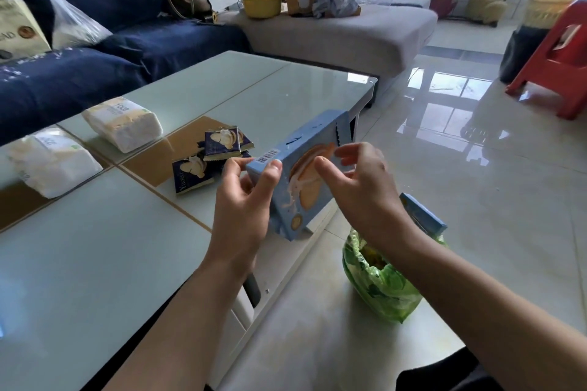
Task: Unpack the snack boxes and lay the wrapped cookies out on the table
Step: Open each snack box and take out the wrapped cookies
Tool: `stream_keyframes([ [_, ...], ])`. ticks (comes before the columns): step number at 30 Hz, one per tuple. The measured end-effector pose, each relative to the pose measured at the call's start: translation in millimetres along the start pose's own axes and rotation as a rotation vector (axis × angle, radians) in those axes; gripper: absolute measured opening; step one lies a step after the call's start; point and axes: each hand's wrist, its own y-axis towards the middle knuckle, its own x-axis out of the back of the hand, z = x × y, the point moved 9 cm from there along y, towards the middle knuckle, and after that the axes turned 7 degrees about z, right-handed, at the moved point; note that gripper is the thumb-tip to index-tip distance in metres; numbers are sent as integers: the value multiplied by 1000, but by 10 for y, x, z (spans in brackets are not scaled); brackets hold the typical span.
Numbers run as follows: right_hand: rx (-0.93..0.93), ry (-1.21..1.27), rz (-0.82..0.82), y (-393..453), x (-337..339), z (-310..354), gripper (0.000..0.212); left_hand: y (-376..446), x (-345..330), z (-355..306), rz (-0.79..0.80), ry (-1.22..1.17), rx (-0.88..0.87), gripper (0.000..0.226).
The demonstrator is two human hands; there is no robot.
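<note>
Hands: left hand (241, 197) grips snack box (298, 181) | right hand (359, 187) pinches it

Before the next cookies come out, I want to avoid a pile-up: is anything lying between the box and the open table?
Only the wrapped cookies already laid out, just beyond the blue box held by both hands; bare table lies nearer the person.

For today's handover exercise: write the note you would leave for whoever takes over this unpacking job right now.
Left hand: grip on the near end of the blue snack box.
Right hand: fingers on the box's front face, near its far end.
Box is held above the table edge.
Done: a few wrapped cookies lie on the table.
Left: empty this box and lay its cookies out; another blue box sticks out of the green bag.
</note>
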Motion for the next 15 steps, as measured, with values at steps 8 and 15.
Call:
stream_keyframes([
  [8,-155,301,321,-76,-276,9,32,-110,-187,-120,120,84,-111,32],
  [15,-299,345,530,-121,-299,-81,22,-131,-258,-135,203,181,-162,43],
])
